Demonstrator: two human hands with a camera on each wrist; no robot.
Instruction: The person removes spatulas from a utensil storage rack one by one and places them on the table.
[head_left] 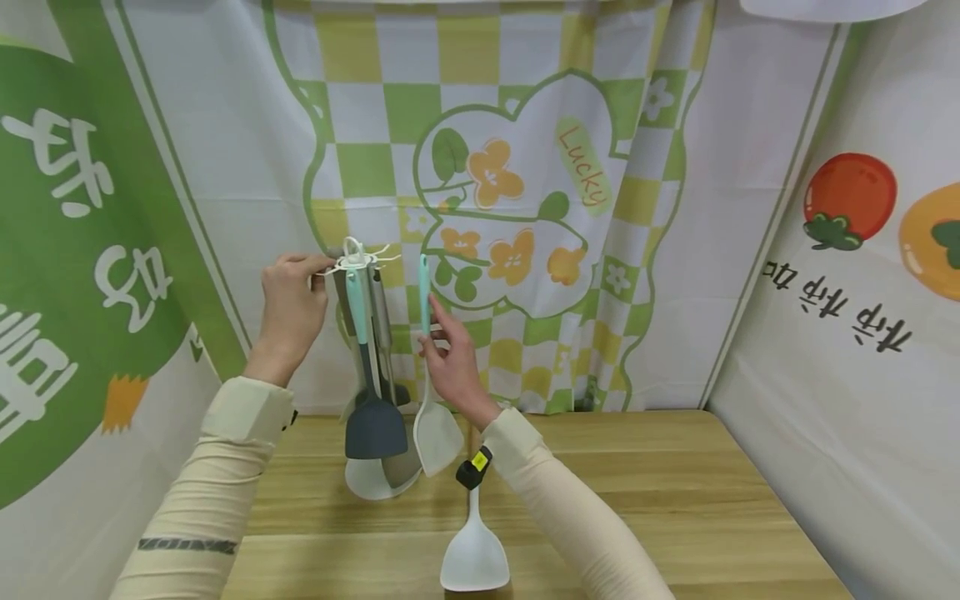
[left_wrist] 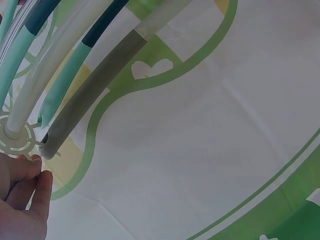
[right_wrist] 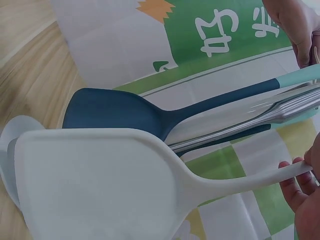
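A white rotating utensil rack (head_left: 354, 260) stands at the back left of the table, with a ring of hooks on top. Thumb and fingers of my left hand (head_left: 295, 304) pinch the edge of that ring. My right hand (head_left: 455, 362) holds a white spatula (head_left: 438, 437) by its mint-green handle, upright with the blade down, just right of the rack. From the hooks hang a dark blue spatula (head_left: 377, 429) with a mint handle, a metal-handled utensil (right_wrist: 300, 106) and a grey-handled one (left_wrist: 95, 95). Utensils in front hide much of the pole.
Another white spatula (head_left: 475, 557) lies at the front of the wooden table (head_left: 637, 500), partly under a black wrist strap device (head_left: 472, 471) on my right forearm. A patterned cloth (head_left: 510, 108) hangs behind, and printed cloth walls (head_left: 825, 350) stand at both sides.
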